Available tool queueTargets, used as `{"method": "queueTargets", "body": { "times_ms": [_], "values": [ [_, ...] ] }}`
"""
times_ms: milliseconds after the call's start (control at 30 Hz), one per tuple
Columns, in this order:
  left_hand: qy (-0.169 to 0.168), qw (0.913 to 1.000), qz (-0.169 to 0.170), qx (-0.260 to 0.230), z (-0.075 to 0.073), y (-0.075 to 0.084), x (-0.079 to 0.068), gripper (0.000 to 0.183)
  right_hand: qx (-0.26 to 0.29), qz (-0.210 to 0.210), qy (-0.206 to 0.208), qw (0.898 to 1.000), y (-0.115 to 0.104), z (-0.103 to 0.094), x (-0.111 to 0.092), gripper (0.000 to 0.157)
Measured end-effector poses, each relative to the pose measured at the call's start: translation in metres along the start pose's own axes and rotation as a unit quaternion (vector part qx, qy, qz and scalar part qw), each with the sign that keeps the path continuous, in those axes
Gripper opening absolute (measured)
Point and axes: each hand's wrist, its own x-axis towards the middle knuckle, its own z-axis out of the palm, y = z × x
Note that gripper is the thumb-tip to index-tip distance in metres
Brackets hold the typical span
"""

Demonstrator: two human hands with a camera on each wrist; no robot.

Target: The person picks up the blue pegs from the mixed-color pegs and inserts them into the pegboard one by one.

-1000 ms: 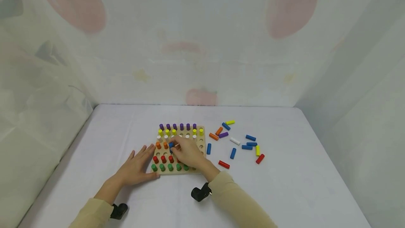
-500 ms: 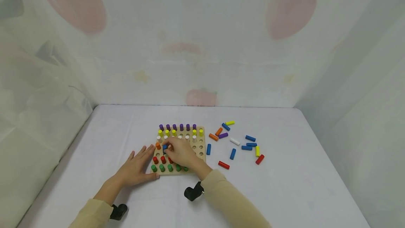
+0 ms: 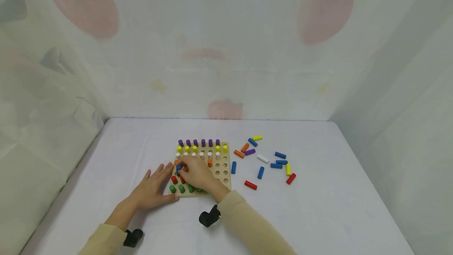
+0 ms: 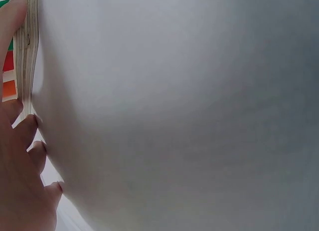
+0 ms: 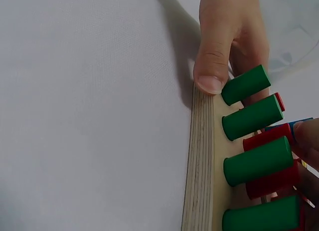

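Observation:
A wooden pegboard (image 3: pixel 221 186) stands on the table with rows of purple, yellow, white, orange, red and green pegs. My right hand (image 3: pixel 198 173) pinches a blue peg (image 3: pixel 178 167) between thumb and fingers, over the left end of the row between orange and red. My left hand (image 3: pixel 153 188) rests at the board's left edge with fingers spread, thumb at the near corner. In the right wrist view, the left thumb (image 5: pixel 212 66) touches the board's corner beside a green peg (image 5: pixel 246 85). The left wrist view shows the left fingers (image 4: pixel 25 131) along the board's plywood side. My right hand covers part of the middle rows.
Loose pegs lie right of the board: several blue ones, including a blue peg (image 3: pixel 260 172), plus a red peg (image 3: pixel 251 185), a white peg (image 3: pixel 262 159), a purple peg (image 3: pixel 249 152) and others in orange and yellow. A white curtain (image 3: pixel 226 50) encloses the table.
My right hand has moved left across the board with the blue peg, from about the third column to the first. The left hand has stayed in place.

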Motion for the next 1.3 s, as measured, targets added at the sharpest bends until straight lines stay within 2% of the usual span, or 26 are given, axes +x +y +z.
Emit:
{"method": "queueTargets", "body": {
  "times_ms": [367, 1000, 1300],
  "values": [
    [-0.013, 0.9999, -0.003, 0.004, -0.0001, -0.002, 0.0005, 0.105, -0.029, 0.005, -0.003, 1.0, -0.0012, 0.0076, 0.0048, 0.022],
    [-0.007, 0.9999, 0.003, 0.009, 0.0001, -0.0015, 0.0006, 0.106, -0.063, 0.036, -0.005, 0.997, -0.0101, 0.0072, 0.0076, 0.018],
    [0.0, 1.0, 0.005, 0.005, 0.0004, 0.0002, -0.0003, 0.104, -0.078, 0.025, -0.02, 0.996, -0.0105, 0.0076, 0.0096, 0.016]
  ]
}}
